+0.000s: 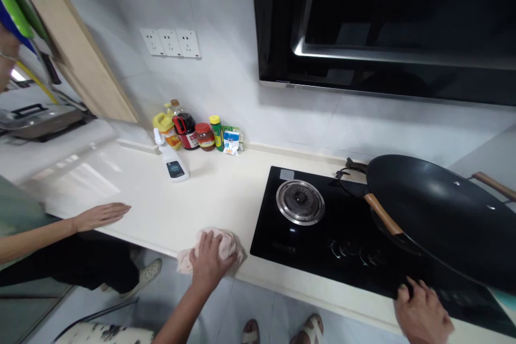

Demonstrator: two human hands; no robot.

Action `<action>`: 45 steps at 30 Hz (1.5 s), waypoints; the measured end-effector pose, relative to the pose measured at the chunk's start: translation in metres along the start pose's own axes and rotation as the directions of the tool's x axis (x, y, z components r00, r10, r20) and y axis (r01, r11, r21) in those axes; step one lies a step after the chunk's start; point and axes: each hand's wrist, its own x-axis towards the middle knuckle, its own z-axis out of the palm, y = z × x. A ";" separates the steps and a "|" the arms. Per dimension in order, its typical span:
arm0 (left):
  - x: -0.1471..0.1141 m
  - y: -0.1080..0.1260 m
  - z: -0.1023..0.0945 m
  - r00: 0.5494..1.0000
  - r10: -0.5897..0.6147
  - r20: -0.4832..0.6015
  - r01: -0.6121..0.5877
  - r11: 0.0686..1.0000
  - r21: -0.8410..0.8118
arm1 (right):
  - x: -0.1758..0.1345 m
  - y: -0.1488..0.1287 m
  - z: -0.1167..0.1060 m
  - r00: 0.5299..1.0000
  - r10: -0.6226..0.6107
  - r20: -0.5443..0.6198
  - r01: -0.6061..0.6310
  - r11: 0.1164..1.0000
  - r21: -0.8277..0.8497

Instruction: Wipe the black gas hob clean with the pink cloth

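Note:
My left hand [210, 263] presses on a crumpled pale pink cloth [226, 246], its fingers curled over the folds. The cloth lies at the front edge of the white countertop [217, 193], just left of the black gas stove [282, 236]. Over at the stove's front edge, my right hand [425, 313] rests with fingers apart and nothing in it. A large black wok [439, 209] with wooden handles sits on the right burner, beyond that hand. The left burner [300, 201] is bare.
A white spray bottle [174, 164] stands on the counter, with a dark sauce jug [186, 131] and a red-lidded jar [205, 137] behind it. Another person's hand [100, 216] lies flat on the counter at left. A range hood [382, 75] overhangs the stove.

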 end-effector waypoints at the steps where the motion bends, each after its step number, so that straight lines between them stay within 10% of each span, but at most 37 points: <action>1: 0.011 0.000 -0.003 1.000 -0.027 -0.005 0.027 1.000 -0.002 | 0.000 -0.001 -0.001 1.000 -0.001 0.000 0.001 1.000 -0.003; 11: 0.137 0.080 -0.028 0.991 -0.110 0.074 0.118 0.987 -0.110 | 0.001 -0.002 -0.002 1.000 -0.012 -0.005 0.012 1.000 -0.017; 18: 0.113 0.140 -0.018 0.994 0.053 0.091 -0.036 0.984 -0.175 | 0.001 -0.004 -0.008 1.000 -0.025 -0.006 0.025 1.000 -0.007; 33: -0.038 0.111 0.010 0.849 0.529 0.015 -0.505 0.819 -0.272 | 0.008 0.002 -0.010 1.000 -0.008 0.000 0.008 0.997 0.079; 45: 0.072 0.061 -0.007 0.981 0.190 0.032 -0.181 0.966 -0.183 | 0.008 0.005 -0.005 0.996 0.044 0.077 -0.046 0.999 0.027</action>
